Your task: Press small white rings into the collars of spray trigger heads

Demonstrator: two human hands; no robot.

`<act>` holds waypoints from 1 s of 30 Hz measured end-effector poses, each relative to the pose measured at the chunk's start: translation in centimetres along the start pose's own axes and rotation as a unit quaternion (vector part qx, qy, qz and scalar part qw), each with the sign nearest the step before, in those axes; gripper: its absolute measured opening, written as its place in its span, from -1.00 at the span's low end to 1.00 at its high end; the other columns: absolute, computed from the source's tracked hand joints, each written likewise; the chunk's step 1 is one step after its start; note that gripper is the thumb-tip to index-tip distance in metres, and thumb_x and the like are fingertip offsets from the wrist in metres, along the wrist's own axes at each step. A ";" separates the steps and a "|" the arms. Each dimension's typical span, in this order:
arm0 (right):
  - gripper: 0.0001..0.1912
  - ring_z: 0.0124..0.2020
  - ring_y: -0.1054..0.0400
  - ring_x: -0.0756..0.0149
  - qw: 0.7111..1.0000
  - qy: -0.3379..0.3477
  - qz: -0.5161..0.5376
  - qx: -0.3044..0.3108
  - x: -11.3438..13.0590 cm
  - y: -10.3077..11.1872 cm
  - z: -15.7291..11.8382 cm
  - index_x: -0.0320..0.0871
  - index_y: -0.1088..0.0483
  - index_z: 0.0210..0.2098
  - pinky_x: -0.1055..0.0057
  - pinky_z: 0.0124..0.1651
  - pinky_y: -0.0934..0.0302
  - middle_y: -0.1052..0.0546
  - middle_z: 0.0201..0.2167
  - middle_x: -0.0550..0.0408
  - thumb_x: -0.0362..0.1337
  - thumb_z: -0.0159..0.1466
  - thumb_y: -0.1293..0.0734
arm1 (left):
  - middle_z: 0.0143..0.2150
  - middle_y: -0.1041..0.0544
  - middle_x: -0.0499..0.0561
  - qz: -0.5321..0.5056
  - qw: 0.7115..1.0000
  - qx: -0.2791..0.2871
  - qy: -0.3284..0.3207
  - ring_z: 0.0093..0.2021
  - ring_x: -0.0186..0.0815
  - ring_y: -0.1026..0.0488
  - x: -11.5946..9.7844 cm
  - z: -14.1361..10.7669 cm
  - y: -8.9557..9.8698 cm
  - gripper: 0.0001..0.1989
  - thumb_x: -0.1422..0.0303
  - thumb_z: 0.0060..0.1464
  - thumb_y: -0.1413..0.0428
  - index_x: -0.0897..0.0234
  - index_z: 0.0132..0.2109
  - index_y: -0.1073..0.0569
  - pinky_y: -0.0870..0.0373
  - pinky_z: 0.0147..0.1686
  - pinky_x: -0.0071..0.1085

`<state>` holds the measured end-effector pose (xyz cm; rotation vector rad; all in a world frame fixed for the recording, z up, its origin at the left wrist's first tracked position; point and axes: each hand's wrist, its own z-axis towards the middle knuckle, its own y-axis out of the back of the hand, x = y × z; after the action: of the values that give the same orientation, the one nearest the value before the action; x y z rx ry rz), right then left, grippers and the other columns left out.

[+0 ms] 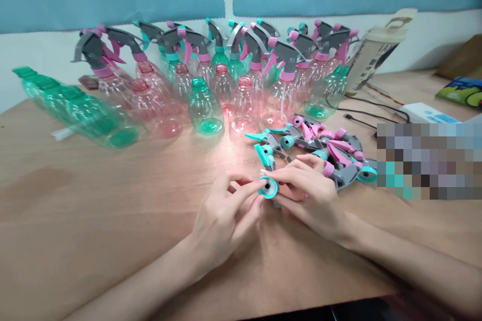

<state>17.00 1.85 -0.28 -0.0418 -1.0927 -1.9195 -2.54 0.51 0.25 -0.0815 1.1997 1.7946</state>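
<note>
2 hands [220,213] [314,198] pinched onto 1 teal-collared spray head [270,190], 1 central uncapped green bottle [205,109], 1 cream tumbler [377,55]

The sprayer [270,189] looks smooth plastic — the tabletop [113,220], satiny wood.

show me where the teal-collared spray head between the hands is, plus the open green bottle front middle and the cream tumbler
Teal-collared spray head [270,192]: head view, inside its collar
Open green bottle [205,108]: head view, clear body below the neck
Cream tumbler [371,57]: head view, side wall below the lid
</note>
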 end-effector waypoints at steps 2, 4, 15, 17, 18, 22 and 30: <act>-0.80 -0.36 -0.41 0.34 1.000 0.007 -0.005 -0.006 0.1 0.0 0.0 -0.05 -0.39 -0.15 0.17 0.03 -0.02 -0.59 -0.29 0.19 -0.36 0.22 -0.35 | -0.11 -0.29 0.05 -0.038 0.999 0.010 0.007 -0.26 -0.39 -0.38 -0.4 -0.2 -0.2 -0.72 0.49 0.18 -0.02 0.25 0.04 -0.39 -0.45 -0.23 -0.40; -0.82 -0.37 -0.41 0.33 1.000 0.016 -0.007 -0.011 0.1 -0.1 -0.1 -0.05 -0.38 -0.17 0.17 0.02 -0.04 -0.60 -0.30 0.18 -0.35 0.23 -0.35 | -0.10 -0.28 0.05 -0.063 0.998 0.017 0.006 -0.19 -0.37 -0.38 -0.7 -0.4 -0.3 -0.70 0.50 0.18 -0.01 0.26 0.05 -0.38 -0.44 -0.20 -0.41; -0.85 -0.36 -0.42 0.34 1.000 0.022 -0.001 -0.004 -0.5 -0.3 -0.2 -0.10 -0.42 -0.20 0.20 0.02 -0.04 -0.58 -0.36 0.18 -0.32 0.21 -0.36 | -0.17 -0.35 0.04 0.083 0.995 0.006 -0.052 -0.19 -0.28 -0.36 0.5 0.4 0.3 -0.76 0.49 0.15 -0.03 0.19 -0.05 -0.44 -0.41 -0.27 -0.33; -0.86 -0.39 -0.41 0.37 1.000 0.018 -0.001 -0.019 -0.4 -0.2 -0.1 -0.11 -0.43 -0.22 0.21 0.02 -0.03 -0.58 -0.38 0.18 -0.34 0.20 -0.37 | -0.20 -0.37 0.03 0.090 0.995 -0.017 -0.045 -0.23 -0.30 -0.36 0.5 0.5 0.3 -0.76 0.49 0.15 -0.04 0.19 -0.05 -0.45 -0.40 -0.28 -0.34; -0.86 -0.40 -0.41 0.37 1.000 0.016 -0.001 -0.023 -0.4 -0.1 0.0 -0.11 -0.43 -0.23 0.21 0.02 -0.03 -0.58 -0.38 0.18 -0.35 0.19 -0.38 | -0.21 -0.37 0.03 0.080 0.996 -0.021 -0.040 -0.25 -0.32 -0.35 0.4 0.4 0.2 -0.75 0.50 0.15 -0.04 0.20 -0.04 -0.45 -0.39 -0.29 -0.35; -0.84 -0.37 -0.43 0.35 1.000 0.018 0.004 -0.020 -0.3 -0.1 0.1 -0.12 -0.43 -0.21 0.21 0.03 -0.03 -0.59 -0.34 0.14 -0.34 0.18 -0.39 | -0.18 -0.34 0.05 0.006 1.000 -0.009 -0.015 -0.20 -0.34 -0.35 -0.2 -0.1 -0.2 -0.74 0.52 0.16 -0.03 0.31 -0.01 -0.42 -0.39 -0.23 -0.38; -0.87 -0.36 -0.44 0.32 0.999 0.032 0.021 -0.017 -0.2 0.1 0.1 -0.11 -0.43 -0.26 0.20 0.02 -0.04 -0.59 -0.37 0.17 -0.35 0.17 -0.39 | -0.14 -0.28 0.05 -0.049 0.998 0.021 -0.023 -0.16 -0.35 -0.32 -0.4 0.0 -0.1 -0.73 0.53 0.15 -0.02 0.32 0.00 -0.41 -0.38 -0.23 -0.42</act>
<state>17.14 2.02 -0.20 -0.0234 -1.0095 -1.8887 -2.23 0.22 0.37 -0.0731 1.1803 1.6764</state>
